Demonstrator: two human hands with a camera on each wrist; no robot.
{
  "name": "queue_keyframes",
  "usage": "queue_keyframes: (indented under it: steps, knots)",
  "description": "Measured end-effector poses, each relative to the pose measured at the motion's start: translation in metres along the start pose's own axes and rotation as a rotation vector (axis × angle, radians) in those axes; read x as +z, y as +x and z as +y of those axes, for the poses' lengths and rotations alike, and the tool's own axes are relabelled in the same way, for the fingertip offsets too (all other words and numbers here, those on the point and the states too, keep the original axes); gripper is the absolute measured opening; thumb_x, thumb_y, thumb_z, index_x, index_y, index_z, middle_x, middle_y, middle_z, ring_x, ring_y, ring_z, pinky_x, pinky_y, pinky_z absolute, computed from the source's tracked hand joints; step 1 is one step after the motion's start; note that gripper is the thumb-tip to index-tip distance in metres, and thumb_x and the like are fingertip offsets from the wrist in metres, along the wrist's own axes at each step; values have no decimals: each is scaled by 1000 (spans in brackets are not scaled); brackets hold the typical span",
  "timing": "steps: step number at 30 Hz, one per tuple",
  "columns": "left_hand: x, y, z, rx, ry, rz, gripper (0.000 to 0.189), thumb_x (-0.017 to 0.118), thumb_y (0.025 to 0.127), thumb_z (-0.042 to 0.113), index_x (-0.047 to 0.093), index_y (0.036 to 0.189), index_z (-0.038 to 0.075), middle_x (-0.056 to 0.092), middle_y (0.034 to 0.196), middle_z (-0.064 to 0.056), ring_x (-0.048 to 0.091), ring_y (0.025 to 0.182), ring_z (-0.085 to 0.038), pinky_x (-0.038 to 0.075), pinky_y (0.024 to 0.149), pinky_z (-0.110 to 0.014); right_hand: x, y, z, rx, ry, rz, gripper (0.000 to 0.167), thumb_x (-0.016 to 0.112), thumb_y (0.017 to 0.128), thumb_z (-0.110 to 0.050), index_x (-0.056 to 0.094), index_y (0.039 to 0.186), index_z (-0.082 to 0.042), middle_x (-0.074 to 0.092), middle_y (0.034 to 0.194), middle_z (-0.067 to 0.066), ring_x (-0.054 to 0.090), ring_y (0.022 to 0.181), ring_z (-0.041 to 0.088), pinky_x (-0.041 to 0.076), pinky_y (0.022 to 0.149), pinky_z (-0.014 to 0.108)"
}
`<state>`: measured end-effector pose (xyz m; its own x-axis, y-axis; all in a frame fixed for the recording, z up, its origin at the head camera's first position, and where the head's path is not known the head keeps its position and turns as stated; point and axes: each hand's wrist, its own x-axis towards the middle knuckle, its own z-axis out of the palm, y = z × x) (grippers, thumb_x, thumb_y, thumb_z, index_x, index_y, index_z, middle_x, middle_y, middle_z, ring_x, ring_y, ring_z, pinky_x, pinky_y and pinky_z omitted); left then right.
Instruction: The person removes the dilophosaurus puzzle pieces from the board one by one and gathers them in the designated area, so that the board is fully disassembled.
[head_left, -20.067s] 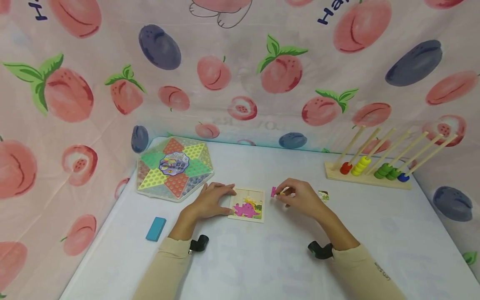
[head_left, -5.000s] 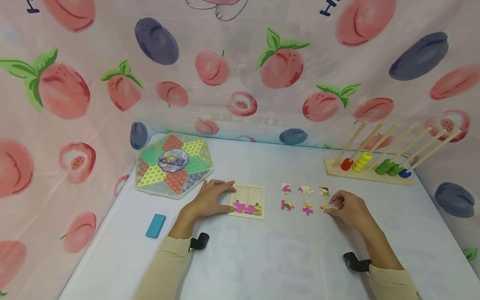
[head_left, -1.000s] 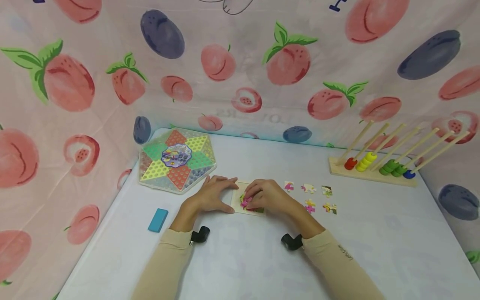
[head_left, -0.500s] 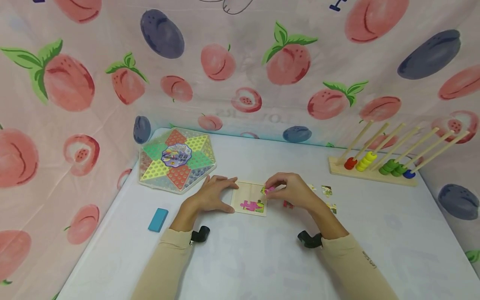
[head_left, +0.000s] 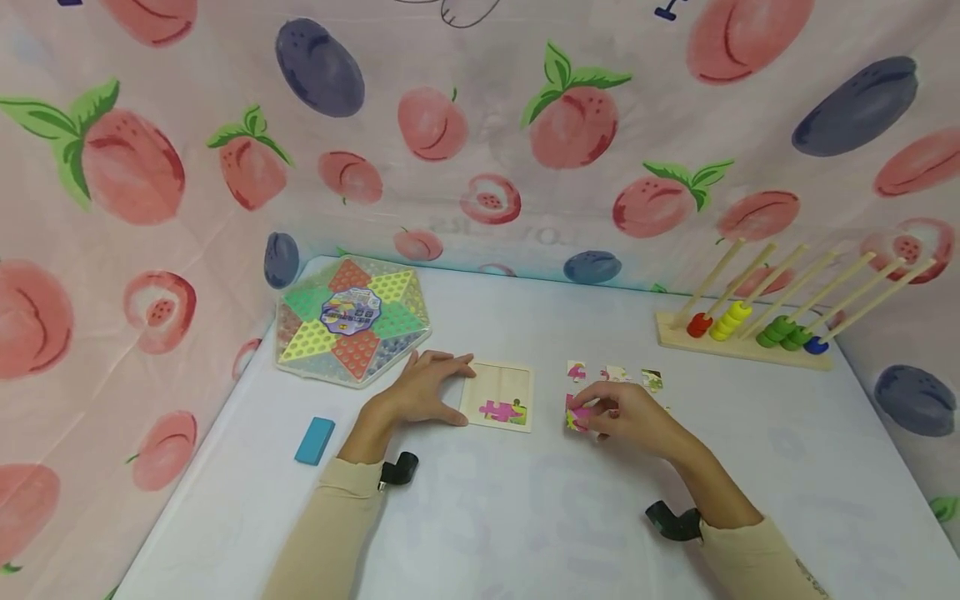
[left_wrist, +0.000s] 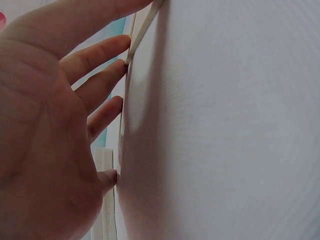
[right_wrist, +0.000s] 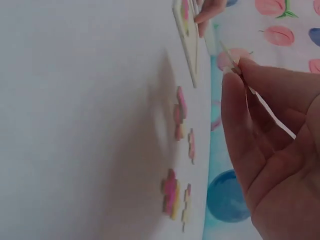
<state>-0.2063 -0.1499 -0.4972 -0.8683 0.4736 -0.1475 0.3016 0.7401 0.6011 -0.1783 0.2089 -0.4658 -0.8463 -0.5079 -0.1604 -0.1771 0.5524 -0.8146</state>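
Note:
In the head view my left hand rests at the left side of a wooden puzzle tray, thumb and index finger touching its edge. Pink and green jigsaw pieces lie in the tray's lower right part. My right hand pinches a pink and yellow-green puzzle piece between thumb and fingers, right of the tray. In the right wrist view this piece appears edge-on, raised above the table. Loose puzzle pieces lie behind the right hand, which partly hides several of them.
A Chinese checkers box lies at the back left. A blue block is near the left forearm. At the back right stands a wooden peg counter with coloured beads. A fruit-print cloth hangs behind the white table.
Over the last second my right hand lifts the pink piece off the tray and carries it right, over the loose pieces. Since 20 seconds ago, most pieces have left the tray. My left hand stays put.

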Motion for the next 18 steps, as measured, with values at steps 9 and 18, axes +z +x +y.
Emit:
queue_keyframes:
  steps: [9, 18]
  knots:
    - [0, 0, -2, 2, -6, 6, 70, 91, 72, 35, 64, 135, 23, 44, 163, 6, 36, 149, -25, 2, 128, -67, 14, -12, 8, 12, -65, 38, 15, 78, 86, -5, 76, 100, -8, 77, 96, 9, 68, 72, 7, 59, 64, 20]
    - [1, 1, -2, -3, -6, 3, 70, 92, 72, 35, 64, 135, 24, 44, 163, 6, 36, 149, -26, 2, 128, -67, 31, -11, 9, 33, -254, 125, 14, 84, 82, -13, 76, 92, -18, 73, 91, -5, 62, 79, 3, 55, 71, 16]
